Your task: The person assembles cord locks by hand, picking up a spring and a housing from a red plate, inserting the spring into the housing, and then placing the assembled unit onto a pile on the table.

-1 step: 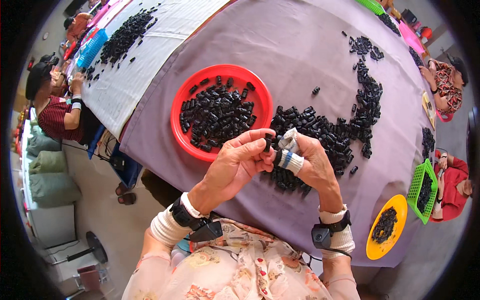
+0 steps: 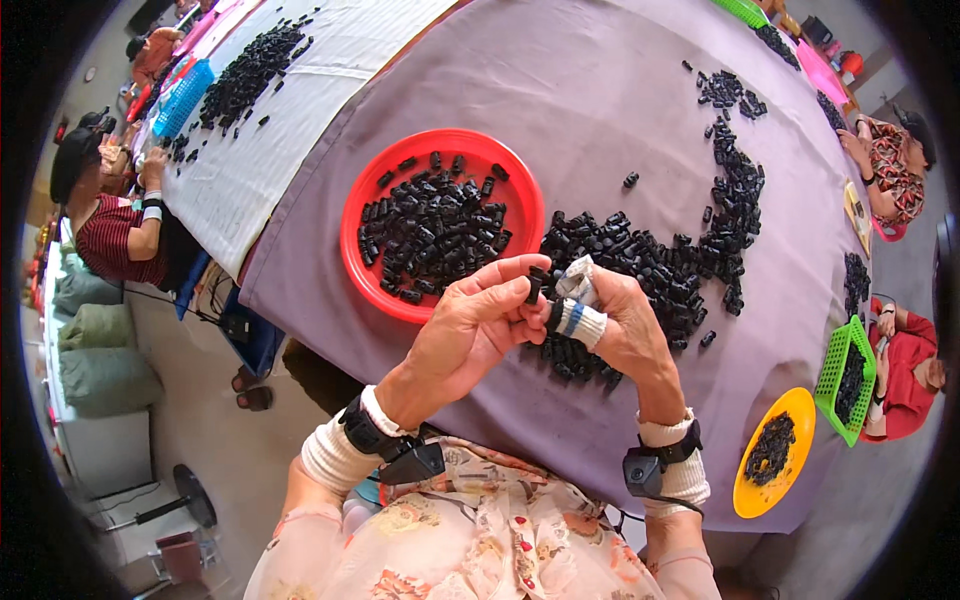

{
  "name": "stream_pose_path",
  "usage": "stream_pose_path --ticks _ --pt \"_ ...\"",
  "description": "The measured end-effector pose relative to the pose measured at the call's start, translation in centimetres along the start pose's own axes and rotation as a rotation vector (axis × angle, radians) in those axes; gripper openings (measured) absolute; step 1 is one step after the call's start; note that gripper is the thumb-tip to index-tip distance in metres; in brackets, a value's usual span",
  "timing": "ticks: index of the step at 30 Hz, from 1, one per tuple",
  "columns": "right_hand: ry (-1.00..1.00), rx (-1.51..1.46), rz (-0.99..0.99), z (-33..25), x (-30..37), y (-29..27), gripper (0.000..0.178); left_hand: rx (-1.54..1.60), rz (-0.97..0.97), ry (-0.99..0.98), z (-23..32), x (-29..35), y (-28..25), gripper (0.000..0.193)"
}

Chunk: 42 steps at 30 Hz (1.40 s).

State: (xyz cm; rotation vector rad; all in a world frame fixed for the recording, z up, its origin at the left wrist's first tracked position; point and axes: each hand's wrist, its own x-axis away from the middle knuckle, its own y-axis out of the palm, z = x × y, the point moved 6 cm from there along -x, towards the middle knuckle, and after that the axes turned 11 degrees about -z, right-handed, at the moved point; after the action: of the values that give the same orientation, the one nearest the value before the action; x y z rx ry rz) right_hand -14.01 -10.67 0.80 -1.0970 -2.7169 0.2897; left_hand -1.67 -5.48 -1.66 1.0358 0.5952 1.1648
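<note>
Between the thumb and forefinger of my left hand (image 2: 460,325) is a small black cylindrical part (image 2: 535,287), held upright. Close against it, my right hand (image 2: 637,325) has its fingers curled in. White cloth coverings with a blue stripe (image 2: 581,322) wrap its fingers; whether something small is pinched there is hidden. Both hands are above the near edge of a large heap of similar black parts (image 2: 625,250). Just beyond my left hand, a round red tray (image 2: 352,240) contains many more of these parts.
A yellow plate (image 2: 746,492) with dark scraps lies at the near right, beside a green basket (image 2: 829,388) of black parts. Co-workers sit along both sides. A white-covered table (image 2: 345,60) with another heap and a blue basket (image 2: 185,95) adjoins on the left.
</note>
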Motion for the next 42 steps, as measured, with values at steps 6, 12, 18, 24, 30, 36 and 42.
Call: stream_pose_path --ticks 6,12,18,24,30,36,42 --pt "0.034 -0.061 -0.053 0.3 0.3 0.1 0.034 -0.020 -0.023 -0.028 -0.2 0.2 0.1 0.026" --pt "-0.006 0.040 -0.084 0.0 -0.1 0.2 0.039 -0.013 -0.008 -0.038 -0.6 0.2 -0.2 0.024" --pt "-0.008 0.060 -0.097 -0.1 -0.3 0.3 0.035 -0.045 0.012 -0.031 -0.7 0.3 -0.1 0.021" --pt "-0.020 0.054 -0.122 -0.3 -0.3 0.4 0.033 -0.056 0.046 -0.036 -0.9 0.2 -0.2 0.019" --pt "-0.026 0.079 -0.146 -0.1 -0.5 0.5 0.034 -0.079 0.052 -0.034 -0.9 0.1 -0.3 0.020" --pt "-0.042 0.106 -0.135 -0.2 -0.3 0.4 0.035 -0.092 0.043 -0.034 -1.0 0.0 -0.1 0.019" --pt "-0.055 0.123 -0.151 -0.8 -0.2 0.3 0.034 -0.121 0.031 -0.041 -1.0 0.0 0.0 0.019"
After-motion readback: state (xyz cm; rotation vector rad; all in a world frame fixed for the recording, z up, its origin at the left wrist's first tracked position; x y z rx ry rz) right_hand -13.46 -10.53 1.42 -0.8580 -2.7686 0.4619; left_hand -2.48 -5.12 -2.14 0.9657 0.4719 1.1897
